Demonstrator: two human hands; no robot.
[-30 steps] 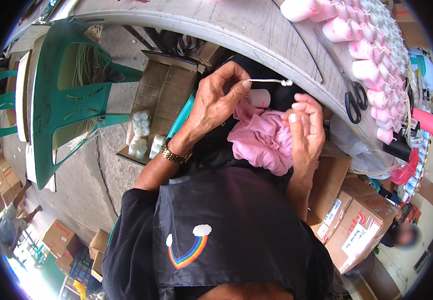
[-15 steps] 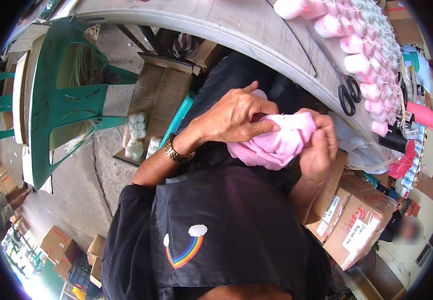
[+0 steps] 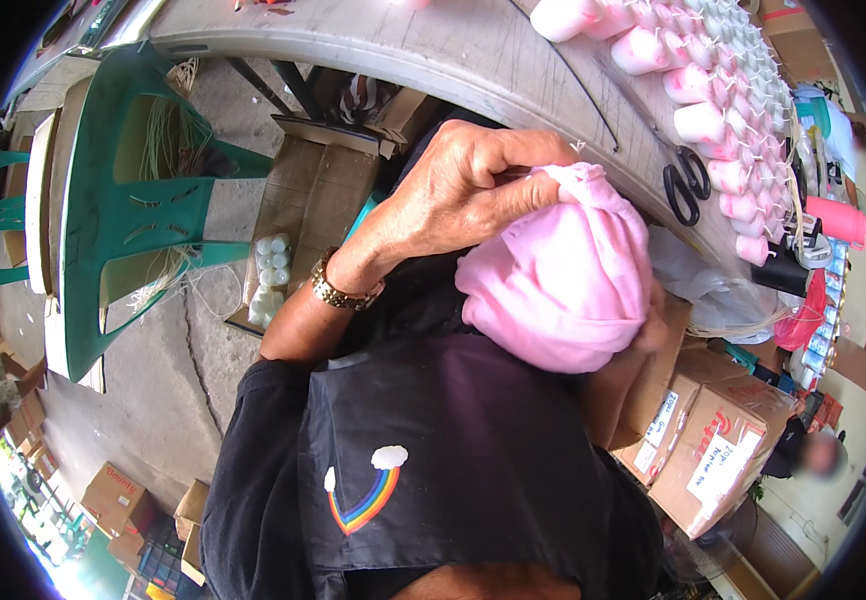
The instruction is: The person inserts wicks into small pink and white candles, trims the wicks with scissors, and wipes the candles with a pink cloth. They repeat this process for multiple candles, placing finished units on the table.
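A bunched pink cloth [image 3: 558, 280] is held up in front of my chest, wrapped into a rounded bundle. My left hand [image 3: 473, 185] pinches its upper edge between thumb and fingers. Just past those fingertips a tiny pale string end [image 3: 579, 147] sticks up, like a wick; whatever the cloth encloses is hidden. On the far side of the bundle, my right hand [image 3: 656, 318] grips it from the right and is mostly covered by the cloth. Rows of pink-and-white candles [image 3: 698, 122] with wicks stand on the table to the right.
Black-handled scissors [image 3: 688, 186] and a thin dark rod [image 3: 593, 100] lie on the pale table [image 3: 433, 55]. A green plastic chair [image 3: 93, 215] stands left, near an open carton [image 3: 318, 200] holding white candles [image 3: 271, 265]. Taped cardboard boxes [image 3: 718, 440] sit at my right.
The cloth bundle has been lifted and turned, showing a rounder, smoother side. My left hand has risen to its top edge, while my right hand has slipped lower and mostly behind it.
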